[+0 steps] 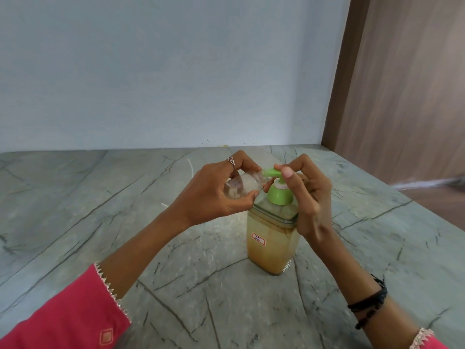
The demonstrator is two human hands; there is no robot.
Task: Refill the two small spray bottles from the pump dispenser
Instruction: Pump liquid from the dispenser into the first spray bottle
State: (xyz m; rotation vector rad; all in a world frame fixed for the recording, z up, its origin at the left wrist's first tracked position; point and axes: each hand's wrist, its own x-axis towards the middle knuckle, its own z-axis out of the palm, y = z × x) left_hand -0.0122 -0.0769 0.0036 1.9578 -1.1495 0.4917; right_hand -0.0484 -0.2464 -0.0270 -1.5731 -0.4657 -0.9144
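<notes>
Your left hand (216, 192) is raised with fingers and thumb curled in a grip; your right hand (309, 197) is beside it, thumb and forefinger bent downward.

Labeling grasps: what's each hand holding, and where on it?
Left hand grips the small clear bottle round its body, tilted, mouth at the spout. Right hand holds nothing; its fingers press the dispenser pump head.
</notes>
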